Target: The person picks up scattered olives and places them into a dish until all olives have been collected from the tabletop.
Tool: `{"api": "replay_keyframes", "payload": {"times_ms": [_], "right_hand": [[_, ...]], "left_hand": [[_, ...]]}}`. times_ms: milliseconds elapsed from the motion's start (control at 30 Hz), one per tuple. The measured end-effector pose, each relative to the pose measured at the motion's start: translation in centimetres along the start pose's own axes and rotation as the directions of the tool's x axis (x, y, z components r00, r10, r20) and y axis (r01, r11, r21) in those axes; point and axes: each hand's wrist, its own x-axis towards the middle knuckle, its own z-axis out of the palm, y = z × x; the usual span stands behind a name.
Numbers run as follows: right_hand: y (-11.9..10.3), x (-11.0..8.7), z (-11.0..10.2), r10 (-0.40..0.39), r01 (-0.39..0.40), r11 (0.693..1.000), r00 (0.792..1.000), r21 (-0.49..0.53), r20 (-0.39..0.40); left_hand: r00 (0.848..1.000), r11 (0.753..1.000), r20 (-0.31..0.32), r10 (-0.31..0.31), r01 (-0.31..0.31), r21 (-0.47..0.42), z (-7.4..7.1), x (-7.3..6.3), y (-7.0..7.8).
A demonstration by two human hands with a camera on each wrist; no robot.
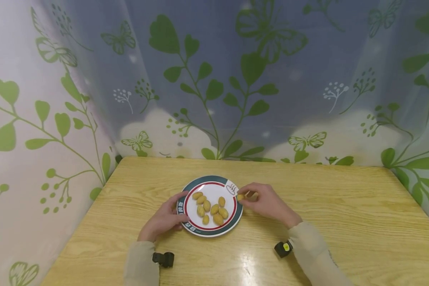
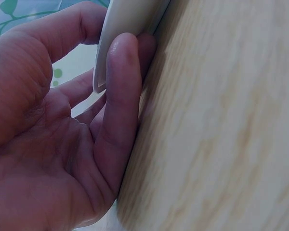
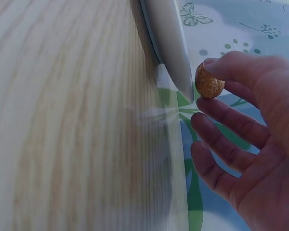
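A round plate with a dark green rim, a red ring and a white middle bears several small, oval, yellow-brown pieces. My left hand grips the plate's left edge, thumb over the rim. In the left wrist view, fingers of the left hand reach under the pale underside of the plate. At the plate's right rim, my right hand pinches one wrinkled yellow-brown oval piece between thumb and fingertips. The other fingers of the right hand are loosely bent below it.
The plate rests on a light wood-grain table. Behind and to the left hangs a curtain printed with green leaves and butterflies. Each wrist wears a small black camera, one on the left and one on the right.
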Motion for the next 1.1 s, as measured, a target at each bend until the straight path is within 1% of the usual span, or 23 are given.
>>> {"api": "replay_keyframes", "payload": {"times_ms": [267, 433, 667, 933, 1100], "right_hand": [[-0.4, 0.0, 0.3, -0.035, 0.035, 0.999, 0.999, 0.004, 0.014], [-0.5, 0.1, 0.4, -0.055, 0.055, 0.998, 0.998, 0.010, 0.024], [-0.8, 0.3, 0.5, -0.051, 0.051, 0.999, 0.997, 0.014, 0.049], [-1.3, 0.5, 0.7, -0.047, 0.048, 0.999, 0.996, -0.014, 0.075], [-1.7, 0.6, 1.1, -0.061, 0.068, 0.994, 0.995, -0.087, 0.079]], "left_hand": [[1.000, 1.000, -0.005, 0.001, -0.001, 0.017, 0.1, -0.1, 0.0], [1.000, 1.000, -0.004, -0.004, 0.004, 0.013, 0.0, -0.1, 0.0], [1.000, 1.000, -0.001, -0.005, 0.005, 0.002, 0.0, -0.1, 0.1], [1.000, 1.000, -0.005, -0.003, 0.003, 0.007, 0.0, -0.1, -0.1], [1.000, 1.000, -0.008, -0.003, 0.003, 0.000, 0.0, 0.0, -0.1]]}}
